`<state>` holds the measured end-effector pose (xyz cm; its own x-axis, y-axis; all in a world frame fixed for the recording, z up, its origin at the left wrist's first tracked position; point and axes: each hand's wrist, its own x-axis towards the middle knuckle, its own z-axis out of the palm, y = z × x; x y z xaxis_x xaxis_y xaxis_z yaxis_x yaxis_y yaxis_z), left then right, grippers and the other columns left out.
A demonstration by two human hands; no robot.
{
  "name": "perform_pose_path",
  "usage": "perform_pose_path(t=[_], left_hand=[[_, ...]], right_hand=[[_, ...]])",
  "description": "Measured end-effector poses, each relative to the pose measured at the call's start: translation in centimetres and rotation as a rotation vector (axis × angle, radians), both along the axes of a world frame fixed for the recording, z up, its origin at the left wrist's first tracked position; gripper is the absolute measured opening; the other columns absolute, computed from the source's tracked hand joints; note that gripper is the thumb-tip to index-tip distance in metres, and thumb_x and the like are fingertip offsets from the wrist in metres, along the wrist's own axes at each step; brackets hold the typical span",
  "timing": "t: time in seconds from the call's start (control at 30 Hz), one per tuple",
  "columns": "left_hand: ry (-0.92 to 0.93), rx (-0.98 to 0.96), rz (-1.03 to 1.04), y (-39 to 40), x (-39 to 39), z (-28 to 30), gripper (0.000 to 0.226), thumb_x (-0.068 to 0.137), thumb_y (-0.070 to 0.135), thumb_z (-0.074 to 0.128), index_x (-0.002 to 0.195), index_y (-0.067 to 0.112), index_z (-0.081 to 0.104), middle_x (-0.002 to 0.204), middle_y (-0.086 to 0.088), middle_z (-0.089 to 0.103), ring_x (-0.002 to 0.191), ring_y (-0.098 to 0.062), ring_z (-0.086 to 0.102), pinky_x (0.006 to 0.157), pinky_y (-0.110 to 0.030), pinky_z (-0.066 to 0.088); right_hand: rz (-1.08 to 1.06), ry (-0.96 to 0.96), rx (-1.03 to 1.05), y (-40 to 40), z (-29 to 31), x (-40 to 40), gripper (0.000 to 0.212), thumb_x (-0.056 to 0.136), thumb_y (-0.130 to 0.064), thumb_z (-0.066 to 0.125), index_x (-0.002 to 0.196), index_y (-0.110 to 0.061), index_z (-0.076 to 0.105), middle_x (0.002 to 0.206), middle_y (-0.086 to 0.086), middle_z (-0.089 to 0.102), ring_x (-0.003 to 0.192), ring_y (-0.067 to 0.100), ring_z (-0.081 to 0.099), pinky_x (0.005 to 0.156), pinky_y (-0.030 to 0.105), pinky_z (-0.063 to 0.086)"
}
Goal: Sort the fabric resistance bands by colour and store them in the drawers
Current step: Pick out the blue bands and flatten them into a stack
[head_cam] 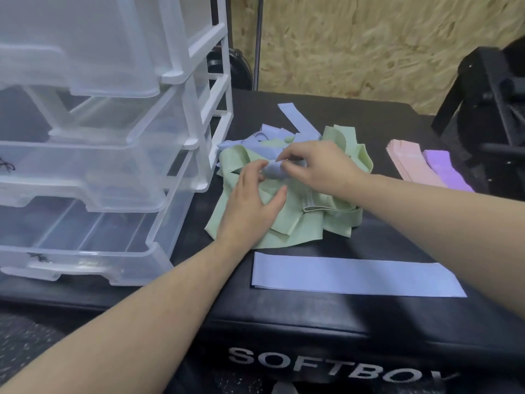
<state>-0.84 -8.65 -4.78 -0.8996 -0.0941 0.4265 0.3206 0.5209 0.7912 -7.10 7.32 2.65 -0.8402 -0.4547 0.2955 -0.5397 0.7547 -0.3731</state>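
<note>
A tangled heap of green bands [298,226] and blue bands [301,120] lies mid-table on the black soft box [284,322]. My right hand [318,163] pinches a crumpled blue band [272,170] in the heap. My left hand [250,203] rests on the green fabric beside it, fingers curved around the same blue band. One blue band [355,275] lies flat near the front edge. Pink bands [412,163] and a purple band [446,169] lie stacked at the right. Translucent drawers [85,172] stand pulled out at the left.
The drawer unit's white frame [221,89] stands at the left rear of the box. Black gym equipment [488,103] sits at the right. A chipboard wall [369,46] is behind. The drawers overhang the front left of the box.
</note>
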Motion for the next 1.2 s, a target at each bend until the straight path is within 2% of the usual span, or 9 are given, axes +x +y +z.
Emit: perform_pose_path(t=[0.23,0.4,0.5,0.57,0.67,0.83,0.93,1.1,1.2], left_hand=[[-0.035,0.100,-0.094,-0.1,0.8,1.1,0.054,0.086,0.044,0.071,0.130,0.041,0.041,0.132,0.022,0.049,0.116,-0.002,0.055,0.099,-0.033,0.048],[-0.093,0.216,-0.190,1.3,1.5,4.6,0.040,0.090,0.044,0.069,0.123,0.044,0.047,0.121,0.029,0.056,0.113,0.001,0.058,0.089,-0.013,0.046],[-0.084,0.199,-0.179,2.3,1.4,7.0,0.023,0.092,0.046,0.064,0.113,0.039,0.055,0.112,0.028,0.061,0.109,0.001,0.061,0.087,-0.019,0.047],[-0.084,0.210,-0.183,2.6,1.6,8.4,0.005,0.095,0.035,0.064,0.099,0.034,0.061,0.096,0.028,0.066,0.097,0.006,0.064,0.079,-0.015,0.048],[-0.095,0.198,-0.199,2.5,1.9,9.7,0.018,0.094,0.017,0.065,0.084,0.030,0.059,0.065,0.025,0.064,0.063,0.011,0.058,0.058,-0.005,0.038],[-0.085,0.240,-0.155,2.0,3.1,11.6,0.015,0.090,0.004,0.058,0.093,0.018,0.061,0.094,-0.005,0.072,0.075,-0.010,0.061,0.068,-0.020,0.047],[-0.059,0.281,-0.154,1.9,4.1,13.1,0.018,0.089,0.002,0.056,0.091,0.020,0.061,0.091,-0.011,0.072,0.075,-0.013,0.060,0.072,-0.031,0.048],[-0.064,0.276,-0.163,1.3,5.4,14.0,0.006,0.094,0.013,0.059,0.099,0.013,0.063,0.093,-0.007,0.073,0.076,-0.012,0.062,0.069,-0.028,0.047],[-0.114,0.263,-0.123,1.0,5.5,13.7,0.018,0.096,0.028,0.060,0.098,0.010,0.061,0.091,-0.019,0.069,0.071,-0.016,0.054,0.064,-0.031,0.042]], right_hand=[[0.007,0.025,-0.128,1.1,1.6,3.4,0.006,0.094,-0.030,0.060,0.094,-0.031,0.066,0.088,-0.015,0.067,0.067,0.001,0.055,0.073,0.034,0.050],[0.019,0.005,-0.221,1.6,3.4,5.4,0.003,0.094,-0.031,0.061,0.091,-0.031,0.062,0.092,-0.021,0.067,0.060,-0.001,0.054,0.060,0.019,0.040],[0.020,0.001,-0.249,2.1,4.9,6.3,0.004,0.093,-0.031,0.062,0.091,-0.028,0.061,0.086,-0.026,0.064,0.055,0.005,0.053,0.058,0.020,0.038],[0.006,-0.017,-0.271,2.6,5.7,6.9,0.008,0.094,-0.032,0.061,0.093,-0.024,0.060,0.087,-0.020,0.065,0.055,0.009,0.054,0.057,0.026,0.041],[0.000,-0.053,-0.281,3.4,6.3,7.8,0.014,0.092,-0.036,0.064,0.096,-0.026,0.056,0.096,-0.014,0.064,0.072,0.017,0.061,0.067,0.032,0.050],[-0.056,-0.157,-0.143,4.1,6.3,8.5,0.035,0.083,-0.033,0.072,0.109,-0.029,0.049,0.106,-0.010,0.063,0.087,0.006,0.061,0.072,0.024,0.049],[-0.137,-0.145,-0.128,4.1,6.4,8.4,0.019,0.085,-0.035,0.071,0.096,-0.029,0.056,0.095,-0.015,0.064,0.093,0.013,0.064,0.075,0.031,0.050],[-0.189,-0.058,-0.277,3.8,7.7,9.0,0.008,0.086,-0.032,0.065,0.083,-0.027,0.060,0.082,-0.011,0.068,0.079,0.013,0.063,0.061,0.023,0.043],[-0.158,0.018,-0.324,3.7,8.9,10.0,0.007,0.083,-0.028,0.062,0.082,-0.026,0.056,0.075,-0.013,0.063,0.067,0.012,0.057,0.061,0.028,0.044]])
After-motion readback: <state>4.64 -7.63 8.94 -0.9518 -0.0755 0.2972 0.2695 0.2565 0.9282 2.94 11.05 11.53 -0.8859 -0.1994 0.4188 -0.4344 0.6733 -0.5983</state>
